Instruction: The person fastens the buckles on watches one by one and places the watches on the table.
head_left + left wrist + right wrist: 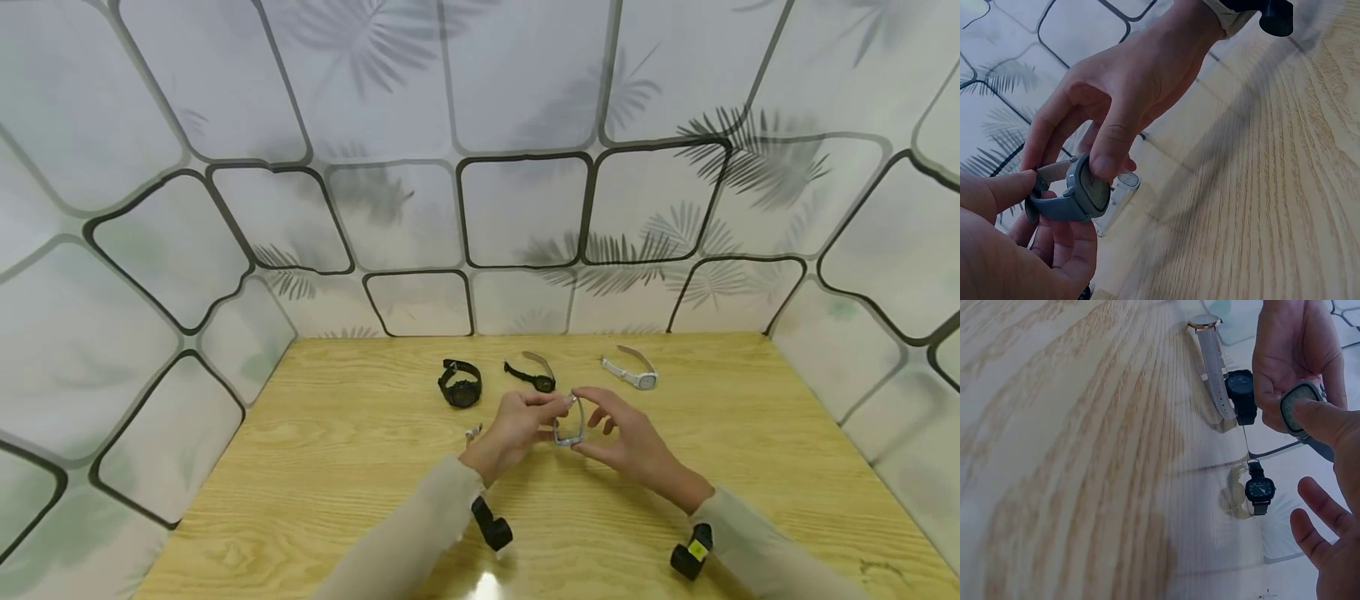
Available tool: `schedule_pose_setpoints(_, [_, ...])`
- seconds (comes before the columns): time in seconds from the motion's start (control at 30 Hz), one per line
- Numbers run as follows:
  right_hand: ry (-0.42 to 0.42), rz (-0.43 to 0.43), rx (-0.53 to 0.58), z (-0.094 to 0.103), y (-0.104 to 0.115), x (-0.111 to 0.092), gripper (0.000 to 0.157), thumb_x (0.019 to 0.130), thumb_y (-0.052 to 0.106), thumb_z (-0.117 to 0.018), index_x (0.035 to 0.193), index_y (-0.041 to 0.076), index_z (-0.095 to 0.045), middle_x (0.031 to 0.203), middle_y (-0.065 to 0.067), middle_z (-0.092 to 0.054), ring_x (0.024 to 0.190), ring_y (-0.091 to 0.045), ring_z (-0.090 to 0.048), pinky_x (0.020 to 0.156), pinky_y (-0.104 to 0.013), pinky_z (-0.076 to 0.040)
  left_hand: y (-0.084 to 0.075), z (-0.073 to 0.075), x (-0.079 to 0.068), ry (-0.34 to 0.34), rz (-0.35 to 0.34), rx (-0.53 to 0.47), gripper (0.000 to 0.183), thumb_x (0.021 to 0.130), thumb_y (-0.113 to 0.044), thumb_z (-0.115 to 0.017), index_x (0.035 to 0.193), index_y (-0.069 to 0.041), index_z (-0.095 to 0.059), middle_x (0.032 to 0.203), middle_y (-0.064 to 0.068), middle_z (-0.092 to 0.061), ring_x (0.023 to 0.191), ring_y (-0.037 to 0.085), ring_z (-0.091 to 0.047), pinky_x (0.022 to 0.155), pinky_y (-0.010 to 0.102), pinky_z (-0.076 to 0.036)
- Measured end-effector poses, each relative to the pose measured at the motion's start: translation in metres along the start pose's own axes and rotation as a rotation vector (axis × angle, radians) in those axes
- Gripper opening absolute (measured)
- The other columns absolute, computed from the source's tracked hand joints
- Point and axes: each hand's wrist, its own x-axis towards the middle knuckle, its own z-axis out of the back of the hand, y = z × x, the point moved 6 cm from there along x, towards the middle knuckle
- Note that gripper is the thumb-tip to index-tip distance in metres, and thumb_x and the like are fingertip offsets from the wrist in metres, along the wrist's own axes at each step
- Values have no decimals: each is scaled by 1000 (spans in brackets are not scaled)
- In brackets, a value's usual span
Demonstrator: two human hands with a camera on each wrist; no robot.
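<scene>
Both hands hold a watch with a blue-grey strap (567, 442) up in front of me, above the table. My left hand (517, 429) pinches the strap at its buckle end. My right hand (630, 437) has its thumb on the watch's face and its fingers at the strap end, so the strap bends into a loop. In the left wrist view the watch case (1092, 187) stands on edge, with the right thumb over part of the dial. The right wrist view shows the pale dial (1294, 403) partly covered by that thumb.
Behind the hands lie a chunky black watch (463, 393), a small black watch (544, 383) and a white watch (645, 381). A watch with a pale strap (1213, 362) lies beside my left wrist, partly hidden in the head view. Patterned walls (525, 208) enclose the wooden table (360, 467).
</scene>
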Motion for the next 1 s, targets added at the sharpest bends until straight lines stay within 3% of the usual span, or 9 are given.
schedule_pose_setpoints(0.17, [-2,-13,18,0,-2,-1,75,74,4,-93,140,8,-58,128,-11,-64,82,-20,-67,64,-34,-57,1,-1,-1,19,-10,38,23,95,-16,-77,106,3,-77,96,9,-72,77,19,-62,73,39,-61])
schedule_pose_setpoints(0.3, [33,-73,69,0,-11,-3,71,79,8,-91,141,9,-58,119,-14,-67,82,-19,-67,65,-34,-58,1,-1,-3,67,-41,146,28,99,-23,-73,115,0,-76,106,14,-74,88,29,-68,76,40,-62])
schedule_pose_setpoints(0.47, [110,-222,144,2,-29,-8,65,88,20,-85,146,12,-55,102,-8,-69,84,-14,-67,69,-30,-58,-3,-3,-9,216,-154,447,44,100,-30,-71,140,-15,-64,136,5,-64,107,29,-66,82,42,-60])
schedule_pose_setpoints(0.6, [160,-326,209,7,-40,-13,65,90,24,-83,147,12,-54,105,-9,-69,84,-14,-68,71,-30,-58,-6,-7,-14,293,-312,734,65,92,-29,-81,151,-24,-53,151,-3,-52,114,25,-64,78,31,-59])
schedule_pose_setpoints(0.7, [197,-363,257,9,-44,-15,65,90,25,-82,148,13,-54,113,-16,-67,87,-16,-68,72,-31,-58,-7,-12,-16,312,-434,875,73,88,-25,-84,152,-22,-51,154,-2,-50,117,28,-63,84,28,-57])
schedule_pose_setpoints(0.83, [236,-352,305,8,-44,-15,65,92,23,-81,149,9,-52,120,-21,-64,89,-18,-68,72,-33,-58,-7,-13,-16,300,-489,922,63,90,-24,-82,147,-19,-57,148,-3,-57,117,25,-64,89,31,-56])
schedule_pose_setpoints(1.0, [253,-329,323,8,-40,-15,66,93,21,-79,149,4,-50,128,-22,-62,91,-18,-67,72,-33,-58,-4,-13,-16,283,-482,896,51,92,-28,-79,141,-20,-64,141,-5,-62,114,20,-65,82,24,-54])
